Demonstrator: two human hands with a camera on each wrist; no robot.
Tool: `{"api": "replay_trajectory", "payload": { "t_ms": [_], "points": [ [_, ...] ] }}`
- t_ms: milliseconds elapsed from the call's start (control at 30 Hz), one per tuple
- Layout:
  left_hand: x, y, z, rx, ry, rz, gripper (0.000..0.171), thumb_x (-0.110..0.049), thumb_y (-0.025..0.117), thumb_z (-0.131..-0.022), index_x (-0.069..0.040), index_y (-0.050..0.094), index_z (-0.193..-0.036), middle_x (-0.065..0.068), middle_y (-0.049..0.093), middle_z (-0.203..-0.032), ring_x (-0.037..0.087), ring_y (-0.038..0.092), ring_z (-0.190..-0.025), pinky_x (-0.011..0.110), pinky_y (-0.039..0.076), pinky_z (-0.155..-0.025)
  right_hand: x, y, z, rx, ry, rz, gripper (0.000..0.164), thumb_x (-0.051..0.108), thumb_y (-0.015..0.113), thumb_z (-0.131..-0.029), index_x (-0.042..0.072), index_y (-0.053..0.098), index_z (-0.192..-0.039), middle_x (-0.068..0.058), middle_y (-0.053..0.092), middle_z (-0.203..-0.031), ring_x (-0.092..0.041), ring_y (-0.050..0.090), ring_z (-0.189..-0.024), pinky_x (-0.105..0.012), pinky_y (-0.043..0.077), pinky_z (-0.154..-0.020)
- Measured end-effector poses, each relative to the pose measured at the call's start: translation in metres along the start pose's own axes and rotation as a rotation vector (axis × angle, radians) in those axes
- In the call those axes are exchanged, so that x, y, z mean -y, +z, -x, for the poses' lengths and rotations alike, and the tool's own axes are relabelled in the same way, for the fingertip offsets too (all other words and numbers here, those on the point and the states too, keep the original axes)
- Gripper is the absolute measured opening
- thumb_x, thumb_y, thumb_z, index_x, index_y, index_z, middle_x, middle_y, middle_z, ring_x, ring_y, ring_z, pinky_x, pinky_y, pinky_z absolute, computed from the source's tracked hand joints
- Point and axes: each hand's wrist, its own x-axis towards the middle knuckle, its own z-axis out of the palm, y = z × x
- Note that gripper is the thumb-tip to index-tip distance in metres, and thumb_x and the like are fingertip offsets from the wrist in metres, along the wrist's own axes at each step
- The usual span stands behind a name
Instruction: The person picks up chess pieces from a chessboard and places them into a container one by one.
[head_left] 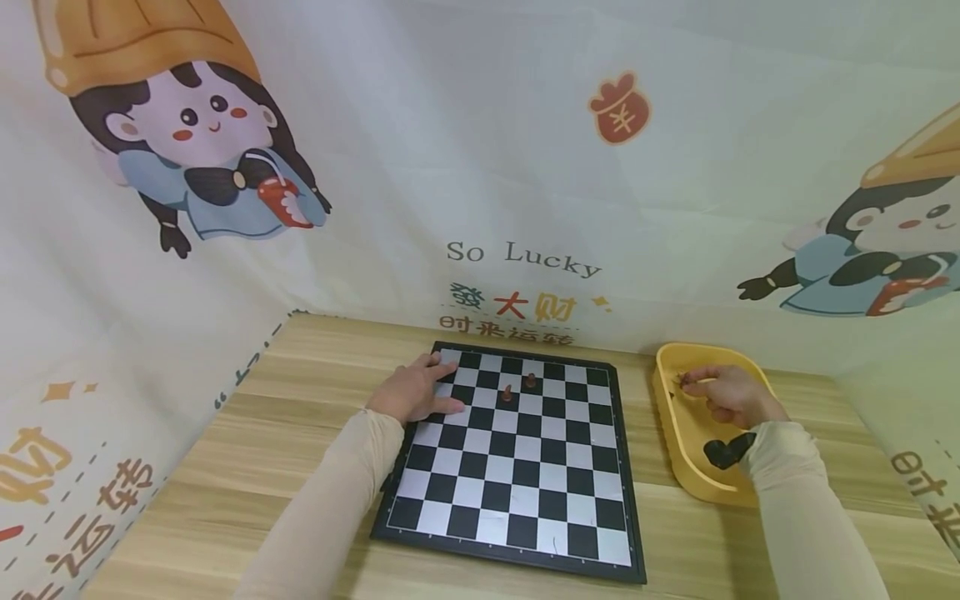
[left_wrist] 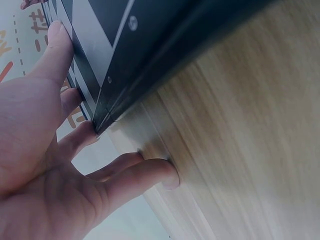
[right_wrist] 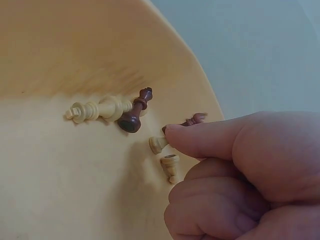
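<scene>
My left hand (head_left: 412, 392) rests at the upper left edge of a black-and-white chessboard (head_left: 525, 458), fingers spread. In the left wrist view its thumb (left_wrist: 57, 45) lies over the board, while other fingertips touch the wooden table. Two brown chess pieces (head_left: 507, 393) stand near the board's far side. Over at the right, my right hand (head_left: 731, 393) reaches into a yellow tub (head_left: 678, 450). Its thumb and forefinger pinch a dark brown chess piece (right_wrist: 196, 119), partly hidden by the thumb. Below the fingers lie small cream chess pieces (right_wrist: 170, 162).
Against the tub's wall lie a cream king (right_wrist: 92, 111) and another dark brown chess piece (right_wrist: 135, 112). A printed cloth (head_left: 450, 167) hangs behind the wooden table (head_left: 300, 400) and along its sides. The tub stands to the right of the board.
</scene>
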Motion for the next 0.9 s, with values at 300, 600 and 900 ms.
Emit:
{"api": "replay_trajectory", "payload": {
  "t_ms": [300, 600, 900],
  "points": [
    [0.0, 0.001, -0.001, -0.006, -0.002, 0.002, 0.081, -0.055, 0.067, -0.092, -0.02, 0.038, -0.159, 0.015, 0.027, -0.169, 0.049, 0.037, -0.148, 0.057, 0.036, -0.121, 0.0, 0.0, 0.003, -0.004, -0.001, 0.023, 0.051, 0.018, 0.052, -0.106, -0.012, 0.04, -0.145, 0.014, 0.034, -0.053, -0.002, 0.029, -0.044, -0.02, 0.03, -0.045],
    [-0.001, 0.0, -0.001, -0.01, 0.004, 0.004, 0.08, -0.054, 0.068, -0.092, -0.02, 0.039, -0.159, 0.015, 0.028, -0.169, 0.049, 0.039, -0.147, 0.057, 0.037, -0.121, 0.009, -0.001, 0.007, -0.026, -0.042, 0.002, 0.052, 0.016, 0.05, -0.105, -0.013, 0.037, -0.147, 0.017, 0.035, -0.053, 0.0, 0.028, -0.044, -0.019, 0.031, -0.045],
    [-0.001, 0.0, -0.001, -0.006, -0.003, 0.018, 0.08, -0.053, 0.068, -0.092, -0.02, 0.038, -0.159, 0.015, 0.027, -0.169, 0.049, 0.036, -0.149, 0.057, 0.036, -0.121, 0.031, 0.003, 0.014, -0.043, -0.107, 0.011, 0.055, 0.02, 0.049, -0.107, -0.01, 0.035, -0.15, 0.014, 0.05, -0.068, -0.001, 0.026, -0.045, -0.02, 0.03, -0.045]
  ]
}}
